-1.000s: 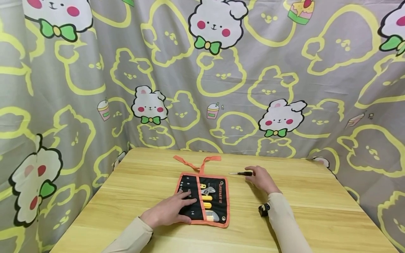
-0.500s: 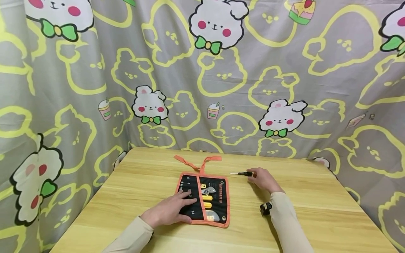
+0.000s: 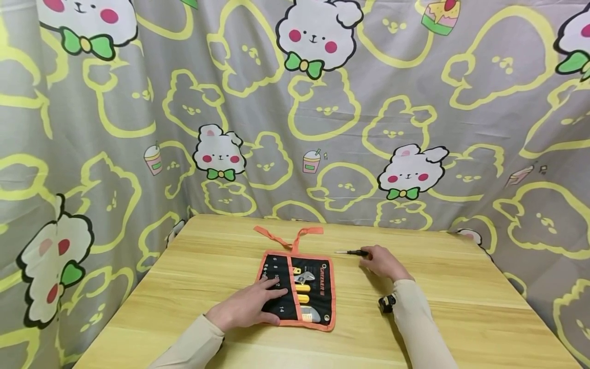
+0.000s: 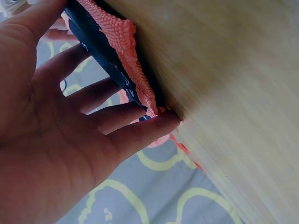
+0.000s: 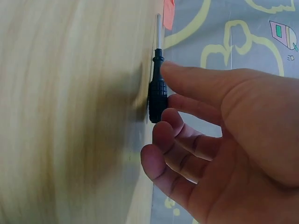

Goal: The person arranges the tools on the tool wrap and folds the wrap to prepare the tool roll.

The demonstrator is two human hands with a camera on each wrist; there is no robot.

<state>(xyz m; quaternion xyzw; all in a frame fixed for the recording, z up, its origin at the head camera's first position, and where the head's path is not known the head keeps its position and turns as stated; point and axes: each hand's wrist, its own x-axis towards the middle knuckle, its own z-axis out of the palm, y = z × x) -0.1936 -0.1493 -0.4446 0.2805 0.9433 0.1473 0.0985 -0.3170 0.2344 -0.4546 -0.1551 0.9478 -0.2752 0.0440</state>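
Note:
A tool roll point(image 3: 320, 287), black cloth with orange trim, lies unrolled on the table. Across its numbered pocket side my left hand point(image 3: 249, 306) rests with spread fingers; the left wrist view shows the fingers along its orange border point(image 4: 128, 60). An adjustable wrench point(image 3: 305, 277) and yellow handles point(image 3: 301, 288) stick out of its pockets. To the right, a small screwdriver point(image 3: 357, 252) with black handle point(image 5: 159, 93) and thin metal shaft lies on the wood, tip pointing left. My right hand point(image 3: 381, 262) is at the handle, thumb and loosely bent fingers beside it, not wrapped round it.
Orange tie straps point(image 3: 293, 240) stretch from the roll's far edge toward the back of the table. The wooden table point(image 3: 451, 297) ends at a grey curtain point(image 3: 341, 154) with cartoon print, which hangs behind and at both sides.
Over the first half second my right hand shifted slightly right, away from the screwdriver's tip. Since then it has hardly moved. The left hand stays in place on the tool roll.

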